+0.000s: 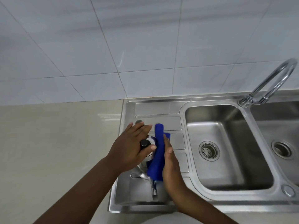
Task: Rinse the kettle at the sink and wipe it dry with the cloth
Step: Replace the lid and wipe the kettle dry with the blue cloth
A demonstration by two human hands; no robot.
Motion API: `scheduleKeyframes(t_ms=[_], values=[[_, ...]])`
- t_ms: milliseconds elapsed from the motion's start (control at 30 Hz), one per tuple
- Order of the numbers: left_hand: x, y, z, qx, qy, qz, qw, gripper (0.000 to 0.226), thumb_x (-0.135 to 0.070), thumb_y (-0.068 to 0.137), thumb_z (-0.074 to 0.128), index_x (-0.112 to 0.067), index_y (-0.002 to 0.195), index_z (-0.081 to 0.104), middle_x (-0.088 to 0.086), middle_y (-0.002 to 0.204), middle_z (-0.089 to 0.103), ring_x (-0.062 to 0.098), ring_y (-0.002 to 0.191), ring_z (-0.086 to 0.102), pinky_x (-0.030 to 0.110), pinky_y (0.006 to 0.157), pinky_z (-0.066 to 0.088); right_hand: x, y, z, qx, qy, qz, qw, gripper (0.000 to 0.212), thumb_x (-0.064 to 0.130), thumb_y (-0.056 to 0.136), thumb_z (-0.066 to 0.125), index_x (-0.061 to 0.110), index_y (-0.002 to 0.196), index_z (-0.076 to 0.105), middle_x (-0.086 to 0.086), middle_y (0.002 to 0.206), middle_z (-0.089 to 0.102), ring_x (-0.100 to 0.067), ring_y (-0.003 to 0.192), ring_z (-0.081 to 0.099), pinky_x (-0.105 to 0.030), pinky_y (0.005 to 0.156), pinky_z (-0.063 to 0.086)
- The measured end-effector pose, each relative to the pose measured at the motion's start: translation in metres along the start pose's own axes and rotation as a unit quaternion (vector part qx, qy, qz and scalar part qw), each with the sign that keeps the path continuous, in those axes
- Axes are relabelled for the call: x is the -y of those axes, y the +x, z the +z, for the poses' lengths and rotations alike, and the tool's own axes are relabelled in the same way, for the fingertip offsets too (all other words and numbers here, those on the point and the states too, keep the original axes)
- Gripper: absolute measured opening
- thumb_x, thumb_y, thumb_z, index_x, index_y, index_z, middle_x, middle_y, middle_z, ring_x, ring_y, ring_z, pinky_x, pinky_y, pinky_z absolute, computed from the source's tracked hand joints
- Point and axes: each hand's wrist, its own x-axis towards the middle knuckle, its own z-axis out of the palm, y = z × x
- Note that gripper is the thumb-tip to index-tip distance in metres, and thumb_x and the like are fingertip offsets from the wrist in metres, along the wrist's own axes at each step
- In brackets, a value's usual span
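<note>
Drying stage, seen from the head camera. The kettle [148, 150], a small steel vessel with a black lid knob, stands on the ribbed draining board [161, 109] of the steel sink unit, left of the two basins [226, 143] and well apart from the tap [275, 81]. The left hand [131, 147] lies over the kettle's top, fingers [142, 128] spread and curved round it, steadying it. The right hand [169, 160] presses the blue cloth [157, 152] flat against the kettle's right side, fingers extended rather than curled, the cloth trapped between palm and metal. No water is seen running from the tap and the kettle sits outside the basins, so rinsing appears finished. Wiping appears under way; how much of the surface remains wet cannot be told.
</note>
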Motion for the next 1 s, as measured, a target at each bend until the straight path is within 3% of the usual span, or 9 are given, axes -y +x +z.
scheduleKeyframes(t_ms=[67,167,267,400,533,633,800,867,1000], values=[[-0.002,-0.004,0.002,-0.011,0.035,-0.001,0.999,0.071,-0.064,0.092,0.027,-0.021,0.149,0.029,-0.006,0.15,0.043,0.014,0.145,0.025,0.041,0.122,0.015,0.016,0.013,-0.005,0.034,-0.06,-0.012,0.998,0.081,0.084,0.079,0.027,0.04,0.146,0.039,0.01,0.149,0.049,-0.01,0.136,0.048,-0.038,0.113,0.039],[0.002,-0.005,-0.006,-0.003,0.083,0.061,0.995,0.071,-0.061,0.093,0.032,-0.016,0.148,0.031,-0.003,0.139,0.051,0.018,0.134,0.037,0.045,0.12,0.018,0.03,0.038,-0.014,0.047,-0.117,0.055,0.99,0.067,0.08,0.085,0.019,0.046,0.126,0.059,0.003,0.119,0.072,-0.017,0.112,0.066,-0.037,0.099,0.051],[0.016,0.0,-0.015,0.047,0.047,0.14,0.988,0.065,-0.057,0.093,0.039,-0.02,0.146,0.035,-0.003,0.141,0.048,0.014,0.136,0.034,0.044,0.12,0.015,0.04,0.053,-0.016,0.046,-0.081,0.144,0.985,0.072,0.073,0.09,0.018,0.029,0.117,0.068,-0.007,0.108,0.077,-0.023,0.102,0.071,-0.039,0.097,0.052],[0.031,0.002,-0.007,0.072,-0.039,0.143,0.986,0.06,-0.053,0.095,0.04,-0.025,0.147,0.032,-0.005,0.156,0.033,0.008,0.148,0.012,0.043,0.121,0.015,0.051,0.052,-0.007,0.051,-0.037,0.193,0.979,0.078,0.073,0.09,0.018,0.021,0.125,0.065,-0.009,0.111,0.076,-0.026,0.108,0.07,-0.04,0.101,0.051],[0.024,-0.002,-0.003,0.031,-0.065,0.113,0.991,0.057,-0.05,0.095,0.041,-0.028,0.146,0.033,-0.007,0.15,0.042,0.007,0.143,0.027,0.041,0.117,0.026,0.058,0.029,0.002,0.05,-0.038,0.201,0.978,0.08,0.079,0.085,0.018,0.029,0.133,0.058,-0.012,0.12,0.072,-0.027,0.113,0.067,-0.04,0.104,0.049],[0.014,-0.01,0.003,-0.016,-0.045,0.072,0.996,0.058,-0.05,0.094,0.038,-0.024,0.146,0.034,-0.003,0.148,0.046,0.011,0.139,0.035,0.041,0.114,0.03,0.062,0.007,0.006,0.042,-0.081,0.221,0.971,0.099,0.089,0.065,0.026,0.031,0.143,0.045,-0.012,0.134,0.06,-0.029,0.12,0.06,-0.045,0.108,0.044],[-0.003,-0.021,0.013,-0.049,-0.016,0.011,0.999,0.073,-0.061,0.094,0.008,-0.018,0.149,0.029,0.003,0.152,0.041,0.017,0.14,0.037,0.039,0.117,0.025,0.07,0.0,0.018,0.031,-0.153,0.219,0.963,0.13,0.103,0.042,0.033,0.035,0.152,0.024,0.0,0.156,0.037,-0.025,0.139,0.041,-0.051,0.117,0.032],[-0.003,-0.022,0.012,-0.041,0.002,0.009,0.999,0.076,-0.061,0.091,-0.002,-0.02,0.151,0.021,0.001,0.155,0.035,0.016,0.142,0.033,0.039,0.117,0.024,0.069,0.007,0.024,0.019,-0.148,0.185,0.971,0.119,0.102,0.047,0.029,0.036,0.147,0.037,0.001,0.151,0.045,-0.022,0.136,0.045,-0.05,0.117,0.031],[0.003,-0.023,0.009,-0.007,-0.011,0.042,0.999,0.064,-0.059,0.094,0.003,-0.032,0.152,0.006,-0.003,0.16,0.021,0.012,0.15,0.008,0.038,0.12,0.013,0.067,0.02,0.027,-0.031,-0.123,0.125,0.984,0.106,0.105,0.041,0.024,0.038,0.108,0.07,-0.003,0.107,0.076,-0.023,0.104,0.07,-0.049,0.104,0.048]])
